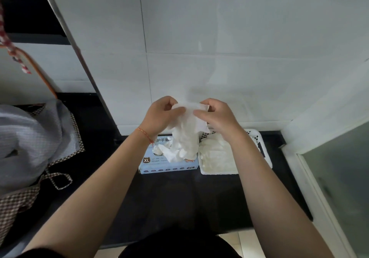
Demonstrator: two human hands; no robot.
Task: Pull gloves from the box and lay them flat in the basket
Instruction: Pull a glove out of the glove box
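Observation:
A white glove hangs in the air above the box, its cuff stretched between both hands. My left hand pinches the cuff's left corner and my right hand pinches its right corner. The glove's fingers dangle down over the light-blue XL glove box, which lies on the black counter with more white gloves bulging from its opening. Right of the box sits a white perforated basket with several white gloves lying in it; my right forearm crosses over it.
A grey cloth with checked trim lies heaped on the counter at the left. White tiled wall rises right behind the box and basket. A frosted glass panel borders the counter on the right.

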